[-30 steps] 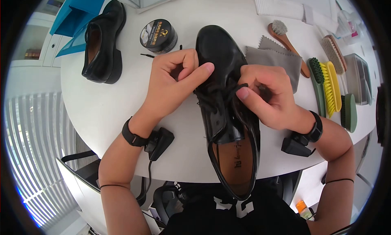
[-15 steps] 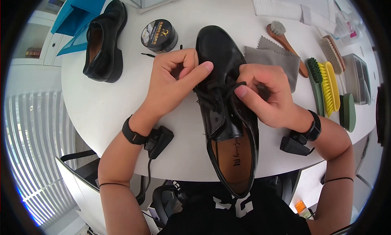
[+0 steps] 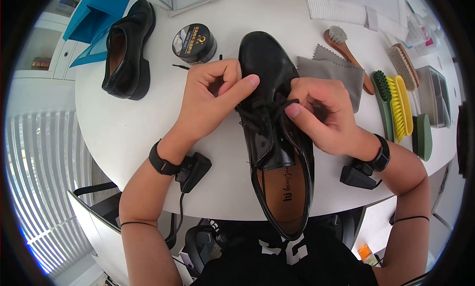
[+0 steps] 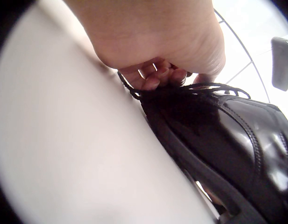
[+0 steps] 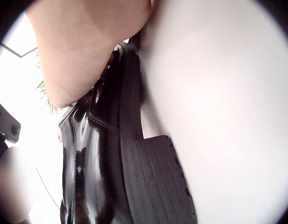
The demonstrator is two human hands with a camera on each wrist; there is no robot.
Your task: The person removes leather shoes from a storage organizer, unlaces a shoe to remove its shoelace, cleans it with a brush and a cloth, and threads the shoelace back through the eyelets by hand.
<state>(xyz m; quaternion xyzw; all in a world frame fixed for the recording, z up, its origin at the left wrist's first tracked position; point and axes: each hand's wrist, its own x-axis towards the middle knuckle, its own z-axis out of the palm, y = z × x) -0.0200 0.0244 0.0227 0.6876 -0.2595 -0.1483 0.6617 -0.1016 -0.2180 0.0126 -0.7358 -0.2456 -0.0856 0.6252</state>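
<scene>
A glossy black shoe (image 3: 262, 53) lies between the hands, toe pointing away, its tan insole (image 3: 282, 192) facing up. At its left side the left hand (image 3: 210, 98) pinches the black lace, fingers curled; the lace (image 4: 204, 87) runs to those fingers in the left wrist view. On the other side the right hand (image 3: 326, 115) pinches the lace (image 3: 288, 104) between thumb and forefinger. Laces cross loosely over the shoe's tongue. In the right wrist view the shoe's side and heel (image 5: 155, 175) show, and the right fingertips are hidden.
Another black shoe (image 3: 141, 43) rests on its side at the back left, by a blue bag (image 3: 94, 18). A round black tin (image 3: 194, 43) stands near the left hand. Right of the shoe lie a grey cloth (image 3: 331, 75), a wooden-handled brush (image 3: 354, 58) and several other brushes (image 3: 402, 107).
The shoe and right hand have shifted very slightly up and left in the head view since a second ago. Both hands keep their hold on the lace.
</scene>
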